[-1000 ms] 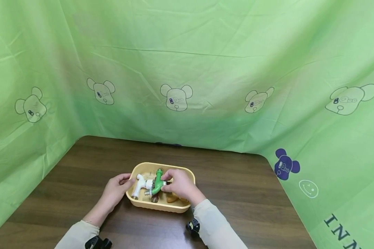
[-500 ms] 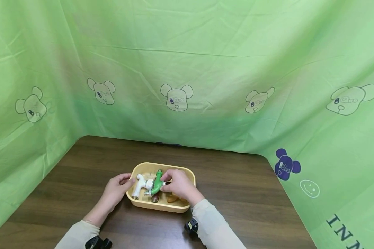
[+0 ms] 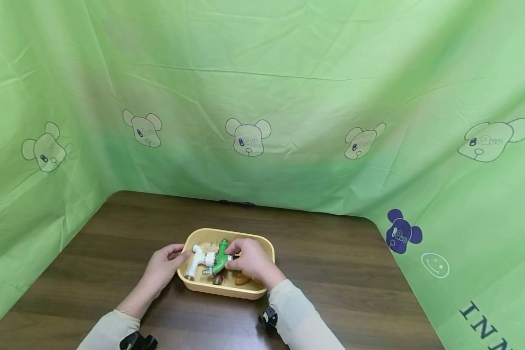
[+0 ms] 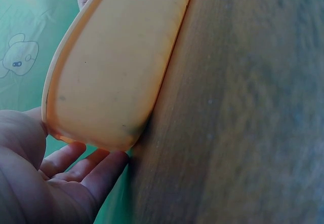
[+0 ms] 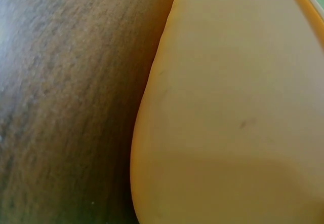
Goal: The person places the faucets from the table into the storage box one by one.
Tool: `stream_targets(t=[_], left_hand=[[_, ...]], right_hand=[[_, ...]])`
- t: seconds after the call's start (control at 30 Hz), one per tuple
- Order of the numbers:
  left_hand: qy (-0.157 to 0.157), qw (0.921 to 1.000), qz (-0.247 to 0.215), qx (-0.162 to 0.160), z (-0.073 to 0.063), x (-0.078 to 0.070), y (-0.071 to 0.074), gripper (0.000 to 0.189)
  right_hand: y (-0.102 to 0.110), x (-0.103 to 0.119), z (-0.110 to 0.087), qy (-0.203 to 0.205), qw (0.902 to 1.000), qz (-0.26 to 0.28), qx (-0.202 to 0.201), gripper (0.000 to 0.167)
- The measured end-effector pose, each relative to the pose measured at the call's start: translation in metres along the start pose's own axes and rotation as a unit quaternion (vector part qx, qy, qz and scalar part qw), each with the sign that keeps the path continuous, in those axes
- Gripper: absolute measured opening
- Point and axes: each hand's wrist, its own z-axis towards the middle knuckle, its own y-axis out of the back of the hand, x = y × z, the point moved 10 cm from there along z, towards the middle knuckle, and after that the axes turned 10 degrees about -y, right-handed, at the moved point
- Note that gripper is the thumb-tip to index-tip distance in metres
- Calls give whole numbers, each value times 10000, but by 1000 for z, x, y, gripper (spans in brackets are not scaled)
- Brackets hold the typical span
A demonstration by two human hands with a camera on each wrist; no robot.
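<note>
In the head view, a cream-yellow plastic basin stands on the table. My left hand grips its left end, thumb over the rim; in the left wrist view the fingers press the outside of the wall. A green plastic tap is inside, and my right hand pinches its right side between thumb and fingers. Left of it lies a white tap. Below the green one a brownish metal end shows. Yellow-brown pieces lie partly hidden under my right hand.
The dark wooden table spreads around the basin. A green cloth with bear prints hangs at the back and both sides. In the right wrist view the basin wall fills most of the picture, and my right hand is not visible there.
Hardly anything differs. My right wrist has shifted slightly to the left, and the green tap has turned very little in the basin. My left hand has stayed in place.
</note>
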Motion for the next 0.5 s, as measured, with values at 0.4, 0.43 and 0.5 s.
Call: stream_targets(t=[0.4,0.43,0.5], left_hand=[[8,10000,9,34,-1,-2,-1,43],[-1,10000,16,40,-1,-2,-1,43],[1,10000,23,33,-1,-3,-1,43]], right_hand=[[-2,-3,1,-43,9999,25,93,24],[-2,-3,2,-49,9999,24,101,24],[-2,-4,2,-74,9999,15,104,24]])
